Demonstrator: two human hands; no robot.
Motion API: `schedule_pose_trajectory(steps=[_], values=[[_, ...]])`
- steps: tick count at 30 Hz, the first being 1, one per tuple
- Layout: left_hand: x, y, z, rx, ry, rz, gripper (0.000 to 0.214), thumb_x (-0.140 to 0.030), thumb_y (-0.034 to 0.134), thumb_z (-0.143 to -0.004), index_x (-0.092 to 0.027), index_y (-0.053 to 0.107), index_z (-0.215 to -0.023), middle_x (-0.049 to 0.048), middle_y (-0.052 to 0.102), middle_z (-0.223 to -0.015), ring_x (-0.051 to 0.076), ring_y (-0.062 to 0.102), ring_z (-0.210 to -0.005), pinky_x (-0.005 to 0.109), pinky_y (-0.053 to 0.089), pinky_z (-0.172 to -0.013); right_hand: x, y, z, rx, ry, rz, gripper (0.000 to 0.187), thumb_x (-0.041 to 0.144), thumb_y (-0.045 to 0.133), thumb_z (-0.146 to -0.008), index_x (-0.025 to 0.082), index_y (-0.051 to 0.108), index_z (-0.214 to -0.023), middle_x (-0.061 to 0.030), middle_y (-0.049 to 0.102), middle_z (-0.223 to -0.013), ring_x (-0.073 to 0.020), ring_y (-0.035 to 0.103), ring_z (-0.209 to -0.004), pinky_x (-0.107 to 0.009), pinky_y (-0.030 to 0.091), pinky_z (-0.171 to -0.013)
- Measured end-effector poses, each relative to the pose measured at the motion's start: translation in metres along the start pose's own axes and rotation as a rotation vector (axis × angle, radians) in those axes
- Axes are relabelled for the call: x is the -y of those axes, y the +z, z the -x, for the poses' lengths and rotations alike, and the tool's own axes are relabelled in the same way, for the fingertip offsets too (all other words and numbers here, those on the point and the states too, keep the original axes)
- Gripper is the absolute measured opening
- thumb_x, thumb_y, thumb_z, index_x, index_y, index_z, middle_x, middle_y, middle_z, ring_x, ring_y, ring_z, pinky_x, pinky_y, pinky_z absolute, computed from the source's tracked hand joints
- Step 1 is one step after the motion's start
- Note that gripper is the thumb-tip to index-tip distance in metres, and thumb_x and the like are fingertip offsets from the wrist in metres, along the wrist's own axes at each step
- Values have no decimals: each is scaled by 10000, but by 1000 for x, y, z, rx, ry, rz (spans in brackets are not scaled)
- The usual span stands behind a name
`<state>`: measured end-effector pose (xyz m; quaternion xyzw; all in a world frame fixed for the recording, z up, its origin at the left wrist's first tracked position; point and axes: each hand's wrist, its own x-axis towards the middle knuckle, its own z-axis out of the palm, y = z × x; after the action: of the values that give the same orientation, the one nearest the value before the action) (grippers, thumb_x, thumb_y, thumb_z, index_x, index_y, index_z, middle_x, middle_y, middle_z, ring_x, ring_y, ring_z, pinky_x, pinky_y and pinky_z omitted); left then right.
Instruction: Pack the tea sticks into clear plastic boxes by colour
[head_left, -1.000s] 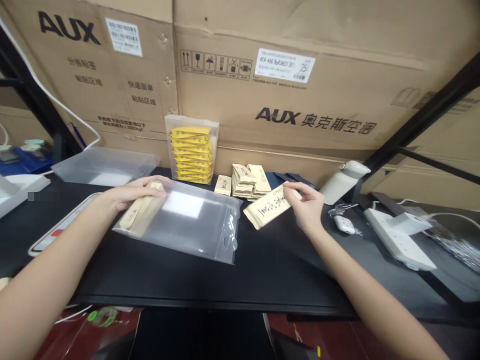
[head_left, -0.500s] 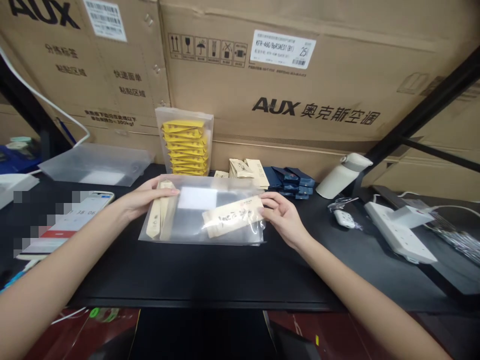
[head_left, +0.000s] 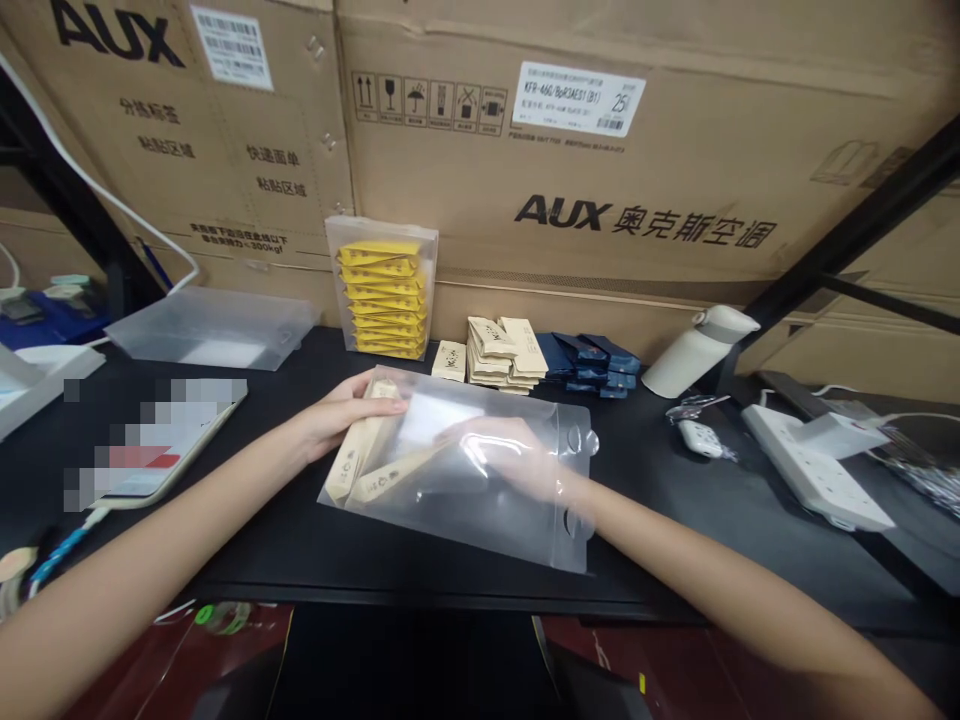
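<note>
My left hand [head_left: 349, 412] is closed round the closed left end of a clear plastic box [head_left: 487, 515], thumb on its front wall. Inside that end stand a few tan paper sachets [head_left: 352, 455] side by side. My right hand [head_left: 514, 455] reaches in through the open right end, blurred and seen through the plastic. Its fingers meet the far end of another tan sachet [head_left: 397, 475], which slants toward the others. A white label [head_left: 435, 415] shows behind it on the box.
Behind stand a clear box of yellow sachets [head_left: 382, 300], a tan sachet stack [head_left: 510, 355] and dark blue sachets [head_left: 592, 365]. An empty clear box [head_left: 214, 330] and a phone [head_left: 180, 440] lie left. Right are a white bottle [head_left: 701, 350], earphone case [head_left: 701, 438] and power strip [head_left: 817, 470].
My right hand has gone from the box's right end deep inside, carrying the sachet left toward the others. The box is tilted, its right end lower and nearer me.
</note>
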<state>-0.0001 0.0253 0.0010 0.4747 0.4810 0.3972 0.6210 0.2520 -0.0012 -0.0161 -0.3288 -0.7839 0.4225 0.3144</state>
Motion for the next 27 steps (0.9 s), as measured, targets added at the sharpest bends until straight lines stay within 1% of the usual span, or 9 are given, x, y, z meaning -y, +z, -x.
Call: schedule_pose_trajectory(steps=[3, 8, 11, 15, 17, 19, 21, 23, 27], values=[[0, 2, 2, 8, -26, 24, 528, -238, 888, -536, -197, 673, -1017, 45, 731, -1022, 209, 698, -895, 285, 555, -765, 4, 14, -13, -75, -32, 108, 276, 338, 510, -959, 235, 624, -1188, -55, 663, -1225, -221, 633, -1120, -434, 490, -1014], [-1, 2, 4, 21, -21, 67, 516, -229, 884, -556, -200, 660, -1019, 23, 719, -943, 186, 691, -824, 272, 551, -714, 2, 36, -28, -220, -61, 114, 501, 377, 663, -867, 242, 496, -1320, -79, 579, -1357, -230, 555, -1247, -443, 415, -1101], [0, 1, 3, 48, -23, 53, 493, -254, 875, -581, -202, 657, -1020, 28, 712, -941, 195, 689, -816, 279, 553, -694, 3, 47, -35, -249, -75, 90, 593, 383, 684, -848, 241, 459, -1378, -98, 529, -1424, -242, 500, -1321, -440, 402, -1122], [4, 0, 1, 54, -34, 34, 487, -264, 878, -572, -207, 654, -1001, 12, 685, -877, 182, 671, -748, 274, 540, -642, 1, 57, -40, -274, -86, 200, 607, 411, 658, -862, 244, 458, -1410, -105, 498, -1455, -258, 464, -1356, -465, 390, -1136], [4, -1, 1, 53, -36, 41, 476, -252, 877, -563, -207, 651, -979, 0, 670, -852, 168, 658, -717, 264, 528, -619, -1, 59, -42, -260, -112, 234, 604, 419, 637, -879, 255, 444, -1427, -98, 485, -1468, -257, 447, -1370, -468, 381, -1146], [4, -2, 0, 56, -25, 39, 469, -240, 871, -566, -213, 650, -979, -8, 662, -846, 163, 654, -718, 254, 519, -616, -1, 59, -43, -188, -167, 264, 620, 411, 587, -917, 244, 375, -1475, -100, 438, -1507, -249, 402, -1405, -458, 358, -1168], [4, -2, 0, 71, -17, 37, 478, -233, 866, -570, -221, 650, -996, -6, 666, -864, 170, 661, -750, 258, 523, -643, 2, 58, -43, -99, -248, 322, 606, 345, 490, -973, 211, 273, -1522, -103, 368, -1553, -231, 321, -1452, -446, 306, -1205], [4, -2, 0, 92, -24, 35, 490, -238, 864, -573, -229, 650, -1014, 3, 675, -889, 181, 670, -780, 270, 531, -670, 7, 58, -44, -40, -325, 381, 583, 259, 414, -993, 185, 216, -1537, -101, 332, -1572, -209, 264, -1477, -432, 257, -1232], [4, -4, -1, 106, -13, 17, 492, -251, 864, -572, -230, 651, -1016, 12, 676, -907, 187, 670, -792, 275, 532, -678, 14, 57, -45, -39, -368, 413, 578, 242, 385, -999, 185, 190, -1540, -90, 323, -1577, -182, 249, -1482, -398, 228, -1247]])
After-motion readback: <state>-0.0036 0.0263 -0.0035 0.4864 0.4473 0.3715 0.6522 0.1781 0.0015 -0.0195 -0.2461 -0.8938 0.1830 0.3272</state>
